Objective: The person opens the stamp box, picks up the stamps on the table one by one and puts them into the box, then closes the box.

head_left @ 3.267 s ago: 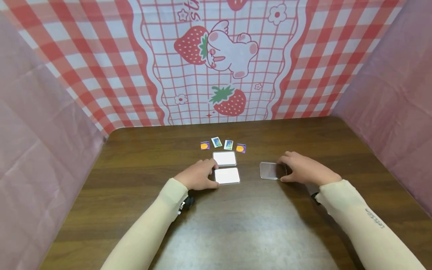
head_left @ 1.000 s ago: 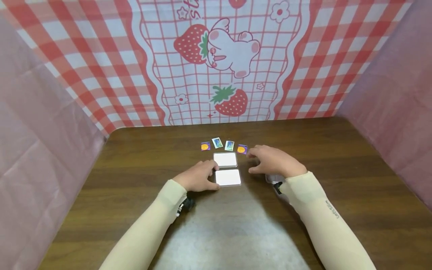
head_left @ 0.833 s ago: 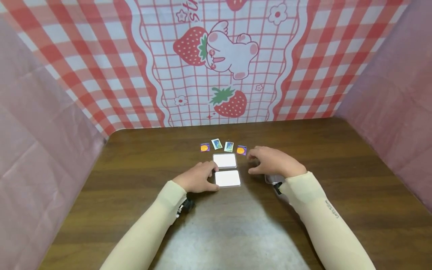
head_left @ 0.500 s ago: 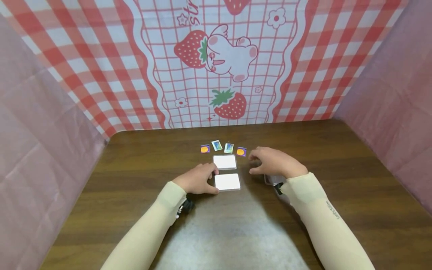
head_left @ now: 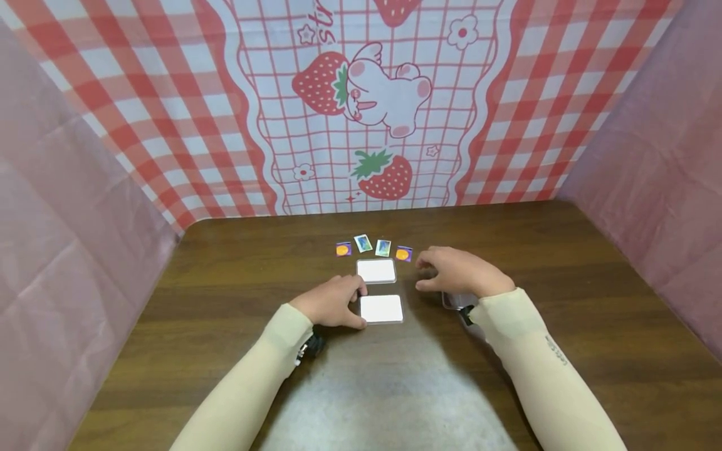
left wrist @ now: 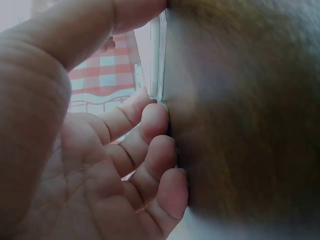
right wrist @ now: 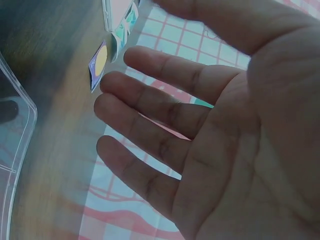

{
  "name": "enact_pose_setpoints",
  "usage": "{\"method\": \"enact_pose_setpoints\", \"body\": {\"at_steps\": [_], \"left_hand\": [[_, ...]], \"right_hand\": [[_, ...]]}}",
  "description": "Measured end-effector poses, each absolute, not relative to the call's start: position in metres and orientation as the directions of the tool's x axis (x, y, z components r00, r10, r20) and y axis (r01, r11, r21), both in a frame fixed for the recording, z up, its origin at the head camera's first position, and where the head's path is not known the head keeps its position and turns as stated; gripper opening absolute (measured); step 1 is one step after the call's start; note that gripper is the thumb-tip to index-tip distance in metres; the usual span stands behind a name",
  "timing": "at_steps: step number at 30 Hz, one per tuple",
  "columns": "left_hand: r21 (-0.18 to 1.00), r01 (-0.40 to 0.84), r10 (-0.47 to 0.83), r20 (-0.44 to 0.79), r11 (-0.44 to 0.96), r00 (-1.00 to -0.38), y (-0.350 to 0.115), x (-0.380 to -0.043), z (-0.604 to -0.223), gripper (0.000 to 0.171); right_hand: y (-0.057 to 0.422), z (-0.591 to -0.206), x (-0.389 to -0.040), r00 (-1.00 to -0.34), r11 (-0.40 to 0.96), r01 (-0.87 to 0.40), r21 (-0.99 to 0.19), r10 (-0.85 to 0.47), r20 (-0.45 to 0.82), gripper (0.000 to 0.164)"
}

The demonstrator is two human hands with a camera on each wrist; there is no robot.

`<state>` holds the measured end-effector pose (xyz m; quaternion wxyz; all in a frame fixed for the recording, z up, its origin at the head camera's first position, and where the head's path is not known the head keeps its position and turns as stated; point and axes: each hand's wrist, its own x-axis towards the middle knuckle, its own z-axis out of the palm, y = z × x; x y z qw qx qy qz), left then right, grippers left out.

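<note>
At the middle of the table, two flat clear plastic cases showing white faces lie one behind the other. My left hand point(head_left: 329, 302) pinches the left edge of the near case point(head_left: 381, 309) between thumb and fingers. In the left wrist view the thumb is at the edge of a case point(left wrist: 156, 60), with the fingertips down on the tabletop. The far case point(head_left: 376, 271) lies flat behind it, a strip of wood between them. My right hand point(head_left: 462, 270) hovers to the right, fingers relaxed and holding nothing. Partly hidden under its wrist is a transparent plastic piece point(head_left: 451, 301).
Several small picture cards form a row behind the cases: a purple and orange card point(head_left: 343, 249), a blue-green card point(head_left: 363, 243), another blue-green card point(head_left: 383, 248) and a purple and orange card point(head_left: 403, 254). A red checked cloth point(head_left: 192, 113) hangs at the table's back edge.
The right hand left the transparent piece and moved left, near the cards, then stayed still. The left hand has drawn the near case slightly toward me, widening the gap between the cases.
</note>
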<state>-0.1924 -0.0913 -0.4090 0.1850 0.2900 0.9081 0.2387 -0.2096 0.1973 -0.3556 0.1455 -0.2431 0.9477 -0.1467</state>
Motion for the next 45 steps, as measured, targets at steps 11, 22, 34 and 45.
{"method": "enact_pose_setpoints", "body": {"at_steps": [11, 22, 34, 45], "left_hand": [[0.540, 0.430, 0.604, -0.193, 0.724, -0.773, -0.089, -0.190, -0.409, 0.051], [0.515, 0.482, 0.632, -0.160, 0.709, -0.758, -0.089, -0.196, -0.409, 0.052], [0.569, 0.391, 0.479, -0.006, 0.724, -0.878, -0.102, -0.226, -0.411, 0.034], [0.599, 0.258, 0.395, -0.108, 0.758, -0.912, -0.089, -0.233, -0.419, 0.074]], "right_hand": [[0.201, -0.359, -0.213, -0.838, 0.833, -0.430, -0.349, -0.512, -0.190, 0.039], [0.202, -0.361, -0.216, -0.841, 0.837, -0.440, -0.324, -0.511, -0.177, 0.039], [0.205, -0.355, -0.214, -0.845, 0.843, -0.422, -0.334, -0.499, -0.192, 0.041], [0.200, -0.357, -0.213, -0.834, 0.829, -0.452, -0.330, -0.523, -0.173, 0.038]]}}
